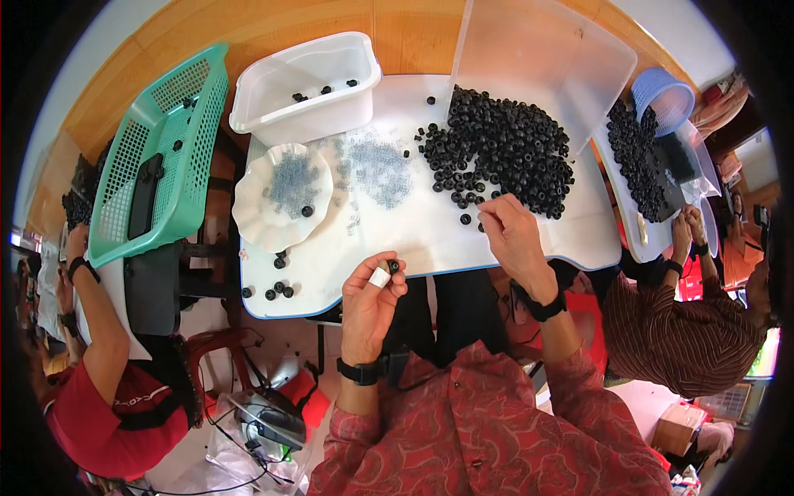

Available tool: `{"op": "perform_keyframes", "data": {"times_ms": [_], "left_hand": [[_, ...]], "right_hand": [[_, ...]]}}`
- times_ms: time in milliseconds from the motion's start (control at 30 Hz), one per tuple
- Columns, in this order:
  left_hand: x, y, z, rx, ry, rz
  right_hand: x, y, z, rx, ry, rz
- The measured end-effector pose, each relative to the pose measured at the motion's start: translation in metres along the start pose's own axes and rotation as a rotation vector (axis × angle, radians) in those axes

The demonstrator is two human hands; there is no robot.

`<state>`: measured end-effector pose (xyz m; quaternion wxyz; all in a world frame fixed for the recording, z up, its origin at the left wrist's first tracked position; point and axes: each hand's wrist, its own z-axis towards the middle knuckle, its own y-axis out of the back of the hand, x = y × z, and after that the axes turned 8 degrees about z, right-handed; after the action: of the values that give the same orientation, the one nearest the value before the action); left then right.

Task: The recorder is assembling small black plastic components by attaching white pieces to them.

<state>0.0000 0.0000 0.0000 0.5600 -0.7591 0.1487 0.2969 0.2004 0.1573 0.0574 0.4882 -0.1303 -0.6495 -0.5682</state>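
My left hand (370,298) hovers at the near edge of the white table (413,240), pinching a small black ring (394,266) between thumb and fingers; a white band wraps one finger. My right hand (513,236) rests on the table with its fingertips closed at the near edge of a big pile of black rings (504,149); what they pinch is hidden. A white scalloped plate (281,198) with small grey bits and one black ring sits at the left. A patch of grey bits (379,169) lies mid-table.
A white tub (306,87) with a few rings stands at the back left, a clear bin lid (538,54) at the back right. A green basket (161,157) is left. Other people work on both sides; the right one has a blue basket (666,95).
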Motion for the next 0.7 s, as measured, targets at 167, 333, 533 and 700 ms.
{"op": "perform_keyframes", "data": {"times_ms": [167,333,533,700], "left_hand": [[0.003,-0.008,0.000,-0.014,0.012,-0.004],[0.001,-0.004,0.001,-0.005,-0.003,0.018],[0.002,-0.001,0.001,-0.003,0.005,0.023],[0.001,-0.001,0.001,0.004,0.004,0.026]], "right_hand": [[-0.006,0.002,0.029,-0.145,0.366,-0.241],[-0.016,0.001,0.042,-0.087,0.378,-0.369],[-0.026,0.013,0.042,-0.126,0.268,-0.411],[-0.022,0.010,0.046,-0.148,0.301,-0.341]]}}
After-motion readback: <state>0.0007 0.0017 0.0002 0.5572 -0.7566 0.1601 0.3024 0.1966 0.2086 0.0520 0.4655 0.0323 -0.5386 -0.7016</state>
